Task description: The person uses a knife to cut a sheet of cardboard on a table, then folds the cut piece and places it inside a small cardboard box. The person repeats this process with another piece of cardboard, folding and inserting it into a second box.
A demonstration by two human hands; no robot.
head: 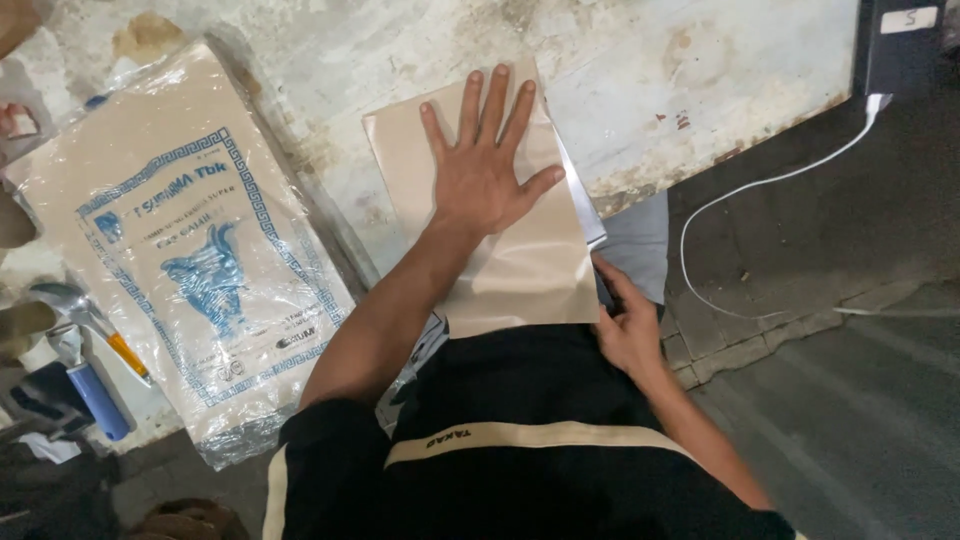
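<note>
Landmark: beige sheet stack (520, 255), overhanging near edge of desk (700, 70). Far left of stack: blue-handled tool (92, 390), wrapped printed pack (190, 260). On stack: left hand (485, 170), flat, open, fingers spread. At stack's right edge: right hand (628, 325), fingers curled, pinching lower corner.

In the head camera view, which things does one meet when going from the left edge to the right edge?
Blue-handled tool → plastic-wrapped pack of paper with blue print → left hand flat on a beige sheet stack → right hand at the stack's edge → white cable → dark device.
</note>
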